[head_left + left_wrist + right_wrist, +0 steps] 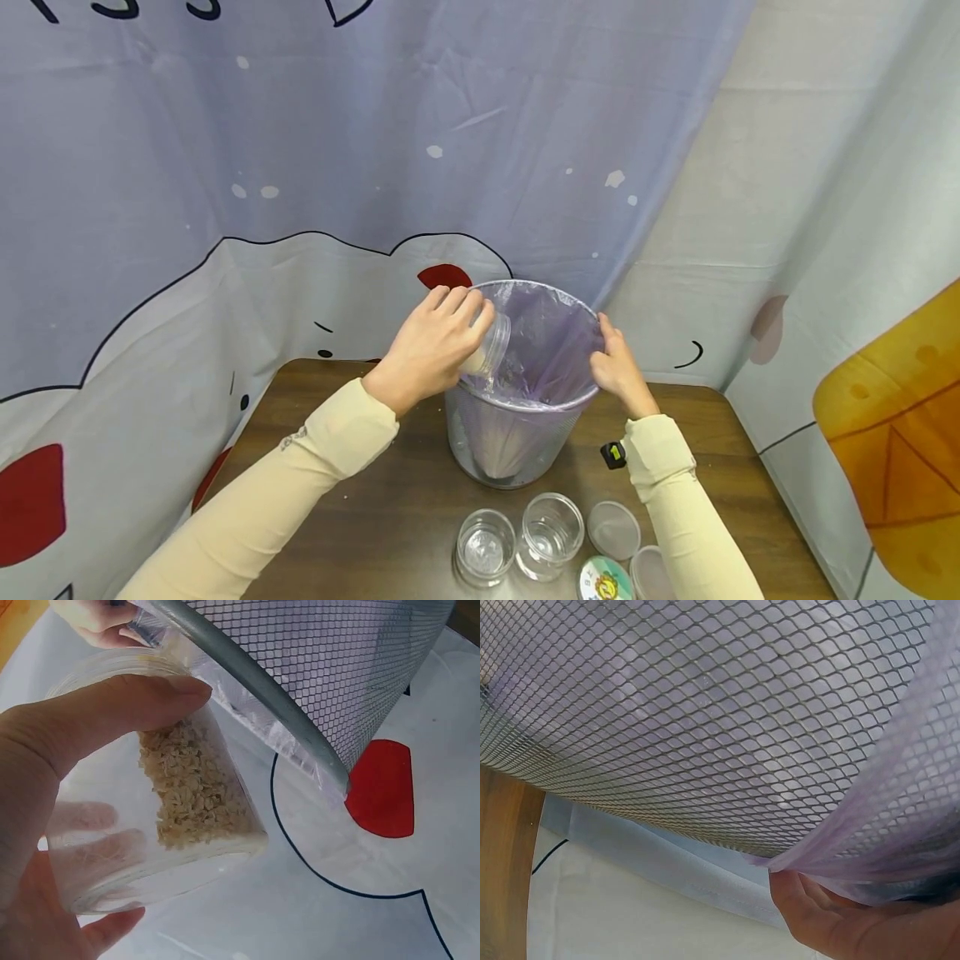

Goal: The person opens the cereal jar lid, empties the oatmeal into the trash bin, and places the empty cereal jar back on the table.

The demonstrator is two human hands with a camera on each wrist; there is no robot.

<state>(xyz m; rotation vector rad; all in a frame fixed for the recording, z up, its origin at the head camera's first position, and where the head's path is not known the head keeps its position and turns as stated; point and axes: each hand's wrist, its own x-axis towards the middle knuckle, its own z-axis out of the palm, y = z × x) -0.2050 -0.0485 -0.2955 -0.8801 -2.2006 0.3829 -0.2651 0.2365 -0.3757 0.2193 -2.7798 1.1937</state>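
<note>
My left hand [438, 346] grips a clear jar [497, 337], tilted with its mouth toward the inside of a mesh trash bin [502, 437]. Pale flakes, like rolled oats [199, 791], lie along one side within the jar, seen in the left wrist view. A thin purple bag [558, 358] lines the bin and folds over its rim. At the bin's right side, my right hand [618, 371] holds the rim, its fingers touching the overhanging bag in the right wrist view. What lies at the bottom of the bin is hidden.
On the brown table [360, 508], a clear jar [485, 546] and another open jar [551, 533] stand before the bin. Right of them lie a translucent lid [613, 530], a green printed lid [604, 580] and another pale lid [651, 575]. A printed curtain [337, 150] hangs behind.
</note>
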